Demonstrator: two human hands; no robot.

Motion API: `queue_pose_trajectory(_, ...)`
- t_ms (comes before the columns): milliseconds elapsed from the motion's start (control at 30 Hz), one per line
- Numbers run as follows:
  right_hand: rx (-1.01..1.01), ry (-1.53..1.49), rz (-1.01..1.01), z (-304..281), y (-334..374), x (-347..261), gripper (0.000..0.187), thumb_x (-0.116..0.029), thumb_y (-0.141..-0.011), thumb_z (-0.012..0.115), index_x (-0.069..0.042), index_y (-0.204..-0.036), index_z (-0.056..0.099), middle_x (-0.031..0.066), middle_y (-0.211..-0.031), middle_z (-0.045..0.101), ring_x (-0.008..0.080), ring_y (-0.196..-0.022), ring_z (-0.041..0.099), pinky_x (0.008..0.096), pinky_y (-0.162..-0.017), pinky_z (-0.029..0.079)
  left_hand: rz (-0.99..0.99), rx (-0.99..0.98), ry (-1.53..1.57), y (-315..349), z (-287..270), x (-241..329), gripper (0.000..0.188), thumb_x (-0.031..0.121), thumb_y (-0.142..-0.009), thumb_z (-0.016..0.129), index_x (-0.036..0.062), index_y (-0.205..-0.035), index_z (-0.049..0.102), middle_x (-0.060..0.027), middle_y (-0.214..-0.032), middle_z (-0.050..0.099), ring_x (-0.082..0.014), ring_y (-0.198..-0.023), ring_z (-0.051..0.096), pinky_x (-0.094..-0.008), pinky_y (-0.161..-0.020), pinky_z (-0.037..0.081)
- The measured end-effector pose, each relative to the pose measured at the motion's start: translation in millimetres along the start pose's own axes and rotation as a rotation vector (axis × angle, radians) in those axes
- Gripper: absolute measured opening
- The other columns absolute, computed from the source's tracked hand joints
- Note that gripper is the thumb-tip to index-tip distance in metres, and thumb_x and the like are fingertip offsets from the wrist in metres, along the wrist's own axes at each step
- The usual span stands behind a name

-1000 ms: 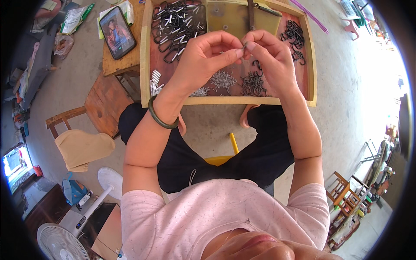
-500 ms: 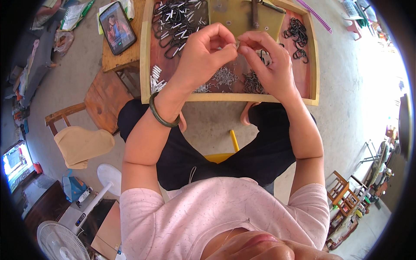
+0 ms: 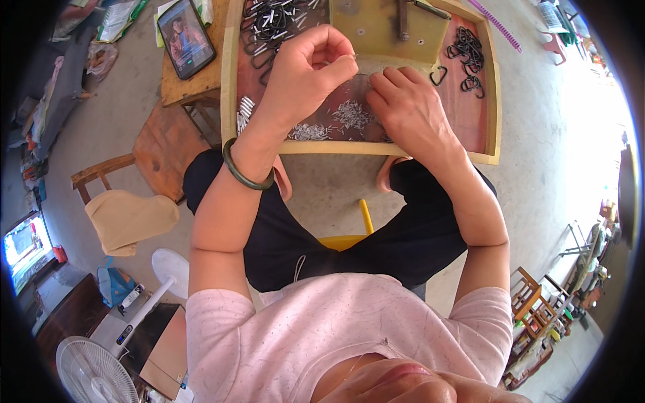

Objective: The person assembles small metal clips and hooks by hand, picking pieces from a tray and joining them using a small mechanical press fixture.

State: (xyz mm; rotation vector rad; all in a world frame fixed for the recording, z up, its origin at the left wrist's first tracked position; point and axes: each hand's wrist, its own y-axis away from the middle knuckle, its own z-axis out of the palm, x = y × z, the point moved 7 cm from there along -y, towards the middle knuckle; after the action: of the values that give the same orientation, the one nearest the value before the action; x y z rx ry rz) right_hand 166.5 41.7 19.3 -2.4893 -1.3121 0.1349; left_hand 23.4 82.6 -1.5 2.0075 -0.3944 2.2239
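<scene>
My left hand (image 3: 312, 74), a dark bangle (image 3: 247, 176) on its wrist, is raised over the tray in a closed pinch. A tiny piece shows at its fingertips, too small to name. Lower and to the right, my right hand (image 3: 413, 111) reaches down with curled fingers pressed together, its tips hidden beneath it. It covers most of a heap of small dark metal pieces. Beside it lie a pile of small grey pieces (image 3: 353, 115) and another of small whitish bits (image 3: 310, 131). The shallow wood-framed tray (image 3: 496, 114) stands in front of my knees.
A yellowish board (image 3: 376, 33) carries an upright metal bar (image 3: 403, 20). Black hooks with white sleeves (image 3: 272, 27) fill the tray's far left; bare black hooks (image 3: 468, 54) lie at right, with one black hook (image 3: 439, 75) nearer. A phone (image 3: 186, 39) rests on a wooden stool (image 3: 191, 87).
My hands have parted. The right one has dropped toward the heap of dark pieces and turned its back upward; the left has drawn slightly left, still pinching. A lone black hook now shows beside the board.
</scene>
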Motion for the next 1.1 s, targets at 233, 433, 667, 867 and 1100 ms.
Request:
queue_pose_trajectory(233, 0.011, -0.576, 0.331, 1.6, 6.8, 30.6, 0.007, -0.006, -0.082, 0.067, -0.002, -0.088, 0.066, 0.0066, -0.084, 0.064, 0.0176, -0.078, 0.064, 0.0332, -0.075, 0.053, -0.101, -0.071, -0.173, 8.4, 6.2, 7.1, 0.008, 0.003, -0.093, 0.067, 0.0039, -0.101, 0.064, 0.0033, -0.096, 0.062, -0.0053, -0.088, 0.061, -0.022, -0.078, 0.052)
queue_pose_trajectory(433, 0.034, -1.519, 0.663, 12.6, 19.3, 44.1, 0.013, -0.011, -0.098, 0.063, 0.001, -0.097, 0.067, -0.0016, -0.087, 0.066, 0.006, -0.079, 0.06, 0.0246, -0.074, 0.05, 0.012, -0.183, -0.331, 11.2, 21.2, 19.7, 0.01, 0.005, -0.093, 0.069, 0.0037, -0.102, 0.065, 0.0028, -0.095, 0.062, -0.0035, -0.087, 0.059, -0.0211, -0.077, 0.05)
queue_pose_trajectory(667, -0.005, -1.594, 0.696, 15.9, 14.2, 43.0, 0.014, -0.013, -0.097, 0.064, 0.0, -0.099, 0.069, -0.0016, -0.086, 0.065, 0.005, -0.079, 0.058, 0.0234, -0.073, 0.049, 0.033, -0.174, -0.239, 12.0, 20.7, 22.3, 0.01, 0.004, -0.094, 0.067, 0.0036, -0.104, 0.065, 0.0033, -0.098, 0.062, -0.0037, -0.089, 0.058, -0.0221, -0.078, 0.05)
queue_pose_trajectory(867, -0.002, -1.616, 0.665, 16.6, 15.1, 44.3, 0.015, -0.014, -0.097, 0.064, 0.001, -0.098, 0.068, -0.0016, -0.083, 0.064, 0.0053, -0.079, 0.058, 0.0236, -0.073, 0.048, 0.04, -0.196, -0.248, 10.9, 24.0, 22.4, 0.01, 0.004, -0.095, 0.067, 0.0033, -0.104, 0.064, 0.0031, -0.098, 0.062, -0.0039, -0.089, 0.058, -0.0217, -0.078, 0.05)
queue_pose_trajectory(1100, -0.034, -1.53, 0.764, 15.9, 18.7, 48.3, 0.015, -0.015, -0.097, 0.066, 0.0, -0.098, 0.069, -0.0021, -0.086, 0.065, 0.0049, -0.079, 0.058, 0.0231, -0.075, 0.048, 0.277, -0.08, -0.43, 9.7, 18.7, 35.8, 0.01, -0.001, -0.088, 0.074, 0.0027, -0.097, 0.07, -0.0005, -0.093, 0.066, -0.0076, -0.078, 0.06, -0.0222, -0.067, 0.049)
